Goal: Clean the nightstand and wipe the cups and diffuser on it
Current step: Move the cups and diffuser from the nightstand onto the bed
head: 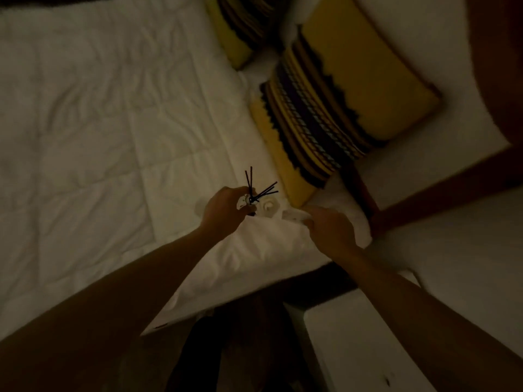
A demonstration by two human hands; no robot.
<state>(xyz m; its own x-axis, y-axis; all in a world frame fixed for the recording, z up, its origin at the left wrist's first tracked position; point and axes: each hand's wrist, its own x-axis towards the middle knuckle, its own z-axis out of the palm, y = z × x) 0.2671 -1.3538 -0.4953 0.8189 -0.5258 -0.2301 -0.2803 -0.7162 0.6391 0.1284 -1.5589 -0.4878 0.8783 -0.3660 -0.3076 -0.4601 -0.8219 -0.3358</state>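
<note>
Dim, warm-toned bedroom seen from above. A bed point(93, 114) with a creased white quilted cover fills the left and centre. At its head end lie two yellow cushions with dark striped bands: one large cushion point(345, 100) and a second cushion point(240, 26) at the top edge, both resting against white pillows point(435, 41). A dark wooden bed frame point(441, 188) borders the right side. A white surface point(359, 346) occupies the lower right corner; dark floor point(249, 321) shows beside it.
</note>
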